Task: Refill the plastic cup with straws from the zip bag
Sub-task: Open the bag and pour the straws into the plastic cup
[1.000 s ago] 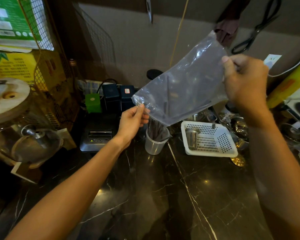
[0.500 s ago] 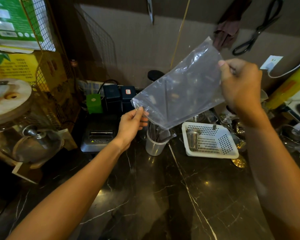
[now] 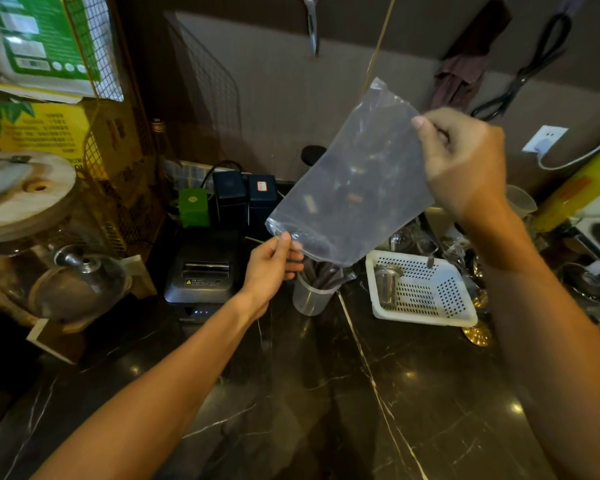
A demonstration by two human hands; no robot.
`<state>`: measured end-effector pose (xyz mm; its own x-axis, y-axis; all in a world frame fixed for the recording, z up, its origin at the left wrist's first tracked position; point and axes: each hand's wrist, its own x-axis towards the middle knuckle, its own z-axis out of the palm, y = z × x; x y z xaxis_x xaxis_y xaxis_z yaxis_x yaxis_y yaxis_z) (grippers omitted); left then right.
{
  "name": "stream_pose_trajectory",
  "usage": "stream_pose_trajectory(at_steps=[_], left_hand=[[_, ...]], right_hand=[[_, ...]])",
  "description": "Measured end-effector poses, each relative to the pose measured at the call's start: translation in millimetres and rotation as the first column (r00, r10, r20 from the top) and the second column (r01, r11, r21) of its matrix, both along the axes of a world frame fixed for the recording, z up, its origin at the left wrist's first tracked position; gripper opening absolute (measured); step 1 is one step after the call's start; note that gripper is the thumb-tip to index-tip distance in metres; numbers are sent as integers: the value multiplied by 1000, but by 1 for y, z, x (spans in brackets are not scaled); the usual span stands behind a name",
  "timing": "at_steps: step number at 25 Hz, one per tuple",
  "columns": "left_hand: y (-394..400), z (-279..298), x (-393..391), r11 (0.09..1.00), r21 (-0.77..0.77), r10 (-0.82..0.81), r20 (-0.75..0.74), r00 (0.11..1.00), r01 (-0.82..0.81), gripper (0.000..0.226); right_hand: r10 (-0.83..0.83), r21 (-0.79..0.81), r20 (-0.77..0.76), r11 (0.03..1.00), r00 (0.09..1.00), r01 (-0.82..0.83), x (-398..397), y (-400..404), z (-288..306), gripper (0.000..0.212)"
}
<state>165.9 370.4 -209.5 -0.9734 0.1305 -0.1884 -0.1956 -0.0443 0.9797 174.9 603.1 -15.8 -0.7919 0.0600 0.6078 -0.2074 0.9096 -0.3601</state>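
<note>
A clear zip bag (image 3: 354,181) hangs tilted in the air, its zip end pointing down over the plastic cup (image 3: 310,296). My left hand (image 3: 274,261) pinches the bag's lower left corner at the zip edge. My right hand (image 3: 465,161) grips the bag's upper right side. The clear cup stands on the dark marble counter (image 3: 326,393) and holds several dark straws (image 3: 321,275) that lean to the right. The bag looks empty; I see no straw inside it.
A white perforated basket (image 3: 426,310) with a metal cup sits right of the plastic cup. A black receipt printer (image 3: 205,271) stands to its left, with dark tins and a green box behind. A glass dispenser and wire rack fill the far left. Glassware crowds the right.
The last dark straw seen in the bag earlier is gone from it. Both hands kept their grip, and the bag's lower end dropped slightly closer to the cup.
</note>
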Motion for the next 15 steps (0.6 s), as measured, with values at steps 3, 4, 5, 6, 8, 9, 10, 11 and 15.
stream_pose_trajectory(at_steps=[3, 4, 5, 6, 8, 9, 10, 11, 15], left_hand=[[2, 7, -2, 1000, -13, -11, -4, 1000, 11, 44], [3, 8, -3, 1000, -3, -22, -19, 1000, 22, 44], [4, 9, -3, 1000, 3, -31, -26, 999, 31, 43], [4, 11, -3, 1000, 6, -28, -29, 999, 28, 43], [5, 14, -5, 1000, 26, -5, -43, 999, 7, 44], [4, 14, -6, 999, 37, -3, -47, 999, 5, 44], [4, 16, -7, 999, 41, -7, -49, 999, 9, 44], [3, 17, -7, 999, 37, -8, -49, 999, 10, 44], [-1, 22, -6, 999, 48, 9, -64, 998, -6, 41]], right_hand=[[-18, -21, -23, 1000, 1000, 17, 0, 1, 2, 35], [-20, -12, -26, 1000, 999, 20, -1, 1, 4, 35], [-28, -1, -23, 1000, 999, 28, -1, 2, 4, 35], [-38, 0, -25, 999, 999, 38, -2, 3, 5, 36], [-49, -19, -42, 999, 998, 48, -3, 5, 9, 38], [-49, -26, -49, 999, 998, 48, -3, 6, 11, 38], [-44, -28, -54, 999, 998, 43, -3, 6, 11, 38], [-36, -28, -56, 999, 998, 34, -2, 6, 12, 37], [-44, -50, -60, 998, 997, 41, 3, 9, 13, 37]])
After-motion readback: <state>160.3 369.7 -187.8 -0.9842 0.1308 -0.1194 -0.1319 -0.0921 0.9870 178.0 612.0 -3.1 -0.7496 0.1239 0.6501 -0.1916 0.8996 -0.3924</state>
